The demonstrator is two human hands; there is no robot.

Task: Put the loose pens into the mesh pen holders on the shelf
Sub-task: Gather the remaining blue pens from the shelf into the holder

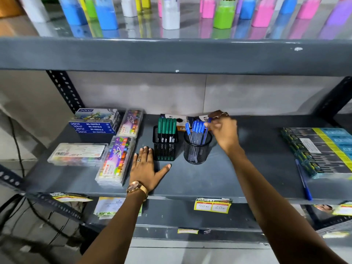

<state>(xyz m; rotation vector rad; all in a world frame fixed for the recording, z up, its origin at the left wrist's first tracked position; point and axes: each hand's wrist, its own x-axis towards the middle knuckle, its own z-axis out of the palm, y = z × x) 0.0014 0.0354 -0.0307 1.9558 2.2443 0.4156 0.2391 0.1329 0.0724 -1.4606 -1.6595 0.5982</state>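
Two black mesh holders stand mid-shelf. The square holder (165, 149) holds several green-capped markers (167, 126). The round holder (197, 151) to its right holds several blue-capped pens (196, 129). My right hand (223, 130) hovers just right of the round holder's rim, its fingertips pinching the top of a blue pen (206, 130) that leans into that holder. My left hand (146, 167) lies flat on the grey shelf (228, 180), fingers spread, beside the square holder. One loose blue pen (304, 181) lies at the shelf's front right.
Oil pastel boxes (95, 121) and clear crayon cases (116, 161) fill the left of the shelf. A stack of dark packs (322, 149) sits at the right. Small boxes (182, 120) stand behind the holders. Coloured bottles line the upper shelf (171, 56).
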